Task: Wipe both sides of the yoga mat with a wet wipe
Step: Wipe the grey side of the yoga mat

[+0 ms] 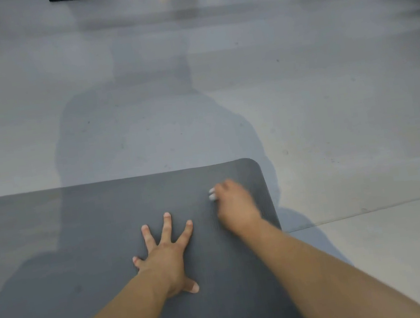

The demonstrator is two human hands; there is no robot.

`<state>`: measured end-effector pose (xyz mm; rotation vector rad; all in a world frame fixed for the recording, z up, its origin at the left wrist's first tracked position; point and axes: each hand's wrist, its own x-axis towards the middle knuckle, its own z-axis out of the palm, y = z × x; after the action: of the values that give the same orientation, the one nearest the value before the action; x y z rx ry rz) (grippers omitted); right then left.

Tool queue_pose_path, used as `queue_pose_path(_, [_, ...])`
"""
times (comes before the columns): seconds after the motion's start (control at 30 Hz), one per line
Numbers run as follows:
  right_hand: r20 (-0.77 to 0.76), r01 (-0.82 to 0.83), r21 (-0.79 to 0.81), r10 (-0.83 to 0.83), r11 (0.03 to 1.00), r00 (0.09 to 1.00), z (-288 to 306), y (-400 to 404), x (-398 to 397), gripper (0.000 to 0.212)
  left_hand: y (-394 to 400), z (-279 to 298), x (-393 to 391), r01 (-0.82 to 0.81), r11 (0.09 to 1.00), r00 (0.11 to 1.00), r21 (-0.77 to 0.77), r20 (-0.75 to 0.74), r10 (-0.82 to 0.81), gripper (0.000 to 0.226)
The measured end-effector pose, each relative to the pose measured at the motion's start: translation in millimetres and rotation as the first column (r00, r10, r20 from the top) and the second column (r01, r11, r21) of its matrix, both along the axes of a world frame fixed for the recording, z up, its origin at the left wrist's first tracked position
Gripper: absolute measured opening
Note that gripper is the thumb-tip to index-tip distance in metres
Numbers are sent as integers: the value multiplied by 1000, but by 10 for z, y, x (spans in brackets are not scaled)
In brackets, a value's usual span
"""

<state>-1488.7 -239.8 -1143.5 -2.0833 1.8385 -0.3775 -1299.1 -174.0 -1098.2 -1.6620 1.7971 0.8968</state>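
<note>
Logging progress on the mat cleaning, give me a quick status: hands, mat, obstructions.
Left hand flat, fingers spread on dark grey yoga mat. Right hand closed on small white wipe near mat's far right corner. Nothing blocking.

Left hand (pixel 167 253) lies flat with fingers spread; right hand (pixel 234 204), blurred, is curled closed.

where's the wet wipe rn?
Head view: the wet wipe is bunched in the right hand, on the yoga mat near its far right corner, right of the splayed left hand.
</note>
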Motion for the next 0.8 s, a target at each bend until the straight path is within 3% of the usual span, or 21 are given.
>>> queue_pose_path(0.1, [-70, 293, -65, -297, 954, 952, -20, -206, -524, 27, -7, 2, -8, -1, 1000, 1000, 19, 7, 1, 134])
queue_pose_path(0.2, [2, 444, -101, -446, 890, 895, -59, -271, -315, 19, -15, -2, -18, 0, 1000, 1000, 28, 10, 0, 134])
queue_pose_path(0.27, [76, 420, -94, -414, 903, 907, -81, -330, 74, 19, -19, -13, -20, 0, 1000, 1000, 29, 13, 0, 135])
queue_pose_path(0.37, [152, 192, -7, -188, 981, 970, -72, -432, 630, 26, -29, -12, -18, -9, 999, 1000, 31, 13, 9, 134])
queue_pose_path(0.47, [148, 33, 21, -36, 999, 988, 5, -471, 580, 30, -32, 27, -29, -10, 1000, 1000, 20, 3, 9, 134])
queue_pose_path(0.6, [-65, 203, -44, -206, 978, 976, 37, -536, -168, 24, -13, 60, -14, -7, 1000, 1000, 23, 7, 7, 135])
queue_pose_path(0.7, [-43, 329, -75, -332, 941, 942, 8, -556, -259, 18, -11, 23, -24, 7, 1000, 1000, 25, 11, -7, 136])
queue_pose_path(0.8, [36, 340, -55, -339, 939, 940, -34, -562, 279, 21, -6, 25, -22, 4, 1000, 1000, 26, 18, -5, 136])
